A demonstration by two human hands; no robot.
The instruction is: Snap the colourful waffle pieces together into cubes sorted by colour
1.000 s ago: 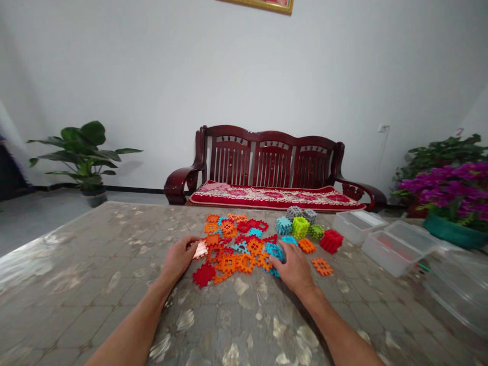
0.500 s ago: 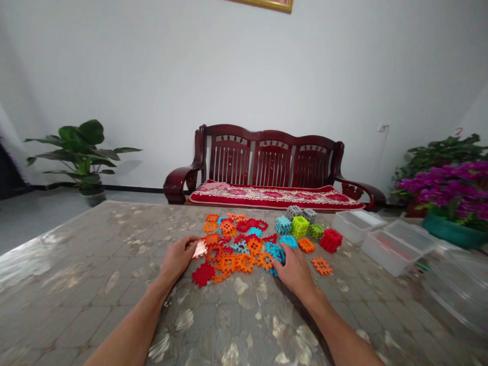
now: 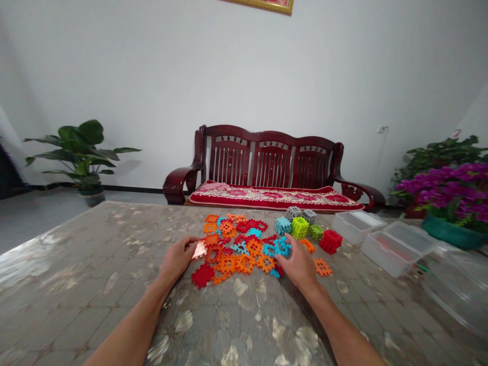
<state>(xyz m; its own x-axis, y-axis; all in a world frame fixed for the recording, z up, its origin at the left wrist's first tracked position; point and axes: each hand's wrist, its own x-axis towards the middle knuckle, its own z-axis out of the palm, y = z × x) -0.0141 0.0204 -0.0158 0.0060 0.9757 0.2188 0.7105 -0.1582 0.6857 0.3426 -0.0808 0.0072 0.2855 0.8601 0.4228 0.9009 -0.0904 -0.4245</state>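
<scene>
A heap of flat interlocking plastic tiles point(image 3: 236, 244), orange, red and blue, lies on the patterned table point(image 3: 95, 264). My left hand point(image 3: 177, 259) rests at the heap's left edge, fingers curled on a shiny pale red tile point(image 3: 199, 249). My right hand point(image 3: 299, 264) is at the heap's right side, fingers closed on a blue tile point(image 3: 282, 247) lifted slightly off the table. Behind the heap stand small built cubes: blue point(image 3: 282, 225), grey point(image 3: 294, 212), yellow-green point(image 3: 300, 226) and red point(image 3: 331, 240).
Clear plastic boxes point(image 3: 396, 249) stand at the right, with a larger clear lid point(image 3: 457, 290) nearer the edge. A pot of purple flowers point(image 3: 450, 198) is at the far right. A dark wooden bench point(image 3: 270, 173) and a leafy plant point(image 3: 82, 152) stand behind the table.
My right hand has moved slightly forward and lifted a blue tile from the heap. My left hand has stayed on the pale red tile.
</scene>
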